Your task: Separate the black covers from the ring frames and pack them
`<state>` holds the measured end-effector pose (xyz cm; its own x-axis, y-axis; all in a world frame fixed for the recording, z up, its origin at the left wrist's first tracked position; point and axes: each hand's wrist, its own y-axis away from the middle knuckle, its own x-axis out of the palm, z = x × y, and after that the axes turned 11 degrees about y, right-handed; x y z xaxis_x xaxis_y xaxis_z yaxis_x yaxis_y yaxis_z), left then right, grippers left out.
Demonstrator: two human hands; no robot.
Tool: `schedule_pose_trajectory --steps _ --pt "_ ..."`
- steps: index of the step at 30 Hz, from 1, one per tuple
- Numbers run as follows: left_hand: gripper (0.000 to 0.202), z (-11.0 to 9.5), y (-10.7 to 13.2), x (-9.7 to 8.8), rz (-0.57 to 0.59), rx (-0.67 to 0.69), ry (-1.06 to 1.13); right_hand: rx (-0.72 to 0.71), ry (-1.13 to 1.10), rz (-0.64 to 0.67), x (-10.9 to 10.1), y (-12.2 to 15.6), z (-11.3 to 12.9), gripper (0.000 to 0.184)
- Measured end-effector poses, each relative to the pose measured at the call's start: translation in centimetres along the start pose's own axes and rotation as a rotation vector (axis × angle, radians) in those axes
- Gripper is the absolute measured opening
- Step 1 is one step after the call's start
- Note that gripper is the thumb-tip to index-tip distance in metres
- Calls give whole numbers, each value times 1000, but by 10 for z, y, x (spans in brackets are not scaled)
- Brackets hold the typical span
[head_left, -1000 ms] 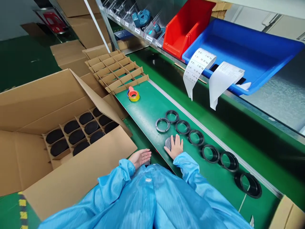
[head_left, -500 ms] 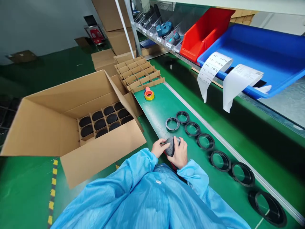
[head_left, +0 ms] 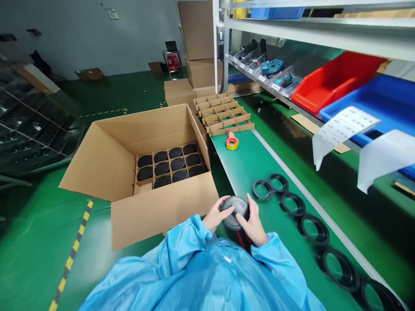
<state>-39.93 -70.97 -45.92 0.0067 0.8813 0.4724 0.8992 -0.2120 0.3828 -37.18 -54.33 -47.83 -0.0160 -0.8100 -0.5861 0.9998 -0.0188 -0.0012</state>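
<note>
Between my two hands is a dark grey round part (head_left: 236, 207) with a domed, grooved face turned up toward me. My left hand (head_left: 216, 214) grips its left side, thumb across the face. On the other side my right hand (head_left: 254, 222) holds the rim, its thumb also resting on the face. The underside is hidden. Just beyond my hands, black rings (head_left: 262, 190) lie in a row along the green bench (head_left: 241, 162). To my left stands an open cardboard box (head_left: 165, 203), its divider cells holding several round black pieces (head_left: 177, 163).
A cardboard divider grid (head_left: 223, 113) and a yellow tape roll (head_left: 232, 143) sit at the bench's far end. Along the right, a shelf carries a red bin (head_left: 337, 82) and a blue tray (head_left: 389, 99) with paper labels (head_left: 345, 125) hanging over its edge.
My view has swung left and up, so box and bench appear further right. The round part has turned in my hands, its domed face now showing more fully.
</note>
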Motion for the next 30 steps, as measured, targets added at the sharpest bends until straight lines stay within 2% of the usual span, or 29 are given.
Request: schedule_pose_trajectory --steps 2,4,7,9,10,12,14,15,17,19,22,24,27,30 --pt "72 -12 -8 -25 -9 6 58 147 -261 87 18 -21 15 75" --pt "72 -28 -17 -55 -28 -5 96 210 -438 186 41 -41 34 64" --pt "82 -59 -25 -104 -154 12 81 227 -467 224 85 -66 64 60" --pt "77 -82 -21 -138 -270 105 45 226 -369 193 118 -79 79 64" --pt "75 -93 -16 -153 -269 180 -19 205 -299 181 135 -84 85 66" --pt "89 -110 -2 -180 -144 311 -278 122 -163 197 169 -94 97 68" --pt "106 -122 10 -202 -2 365 -608 19 -78 267 202 -102 109 66" --pt "111 -126 14 -213 19 365 -738 -20 -60 309 217 -105 116 64" --pt "114 -133 16 -236 -27 347 -873 -65 -59 380 244 -110 132 64" --pt "112 -143 9 -267 -123 333 -919 -80 -78 436 263 -115 149 70" --pt "102 -163 -17 -330 -415 246 -915 -38 -113 512 277 -123 165 77" --pt "102 -173 -38 -378 -588 150 -902 75 -163 587 278 -126 165 71" --pt "104 -173 -65 -443 -665 -17 -879 308 -238 665 269 -125 148 65" --pt "97 -155 -82 -484 -655 -159 -840 433 -241 660 250 -118 119 60"
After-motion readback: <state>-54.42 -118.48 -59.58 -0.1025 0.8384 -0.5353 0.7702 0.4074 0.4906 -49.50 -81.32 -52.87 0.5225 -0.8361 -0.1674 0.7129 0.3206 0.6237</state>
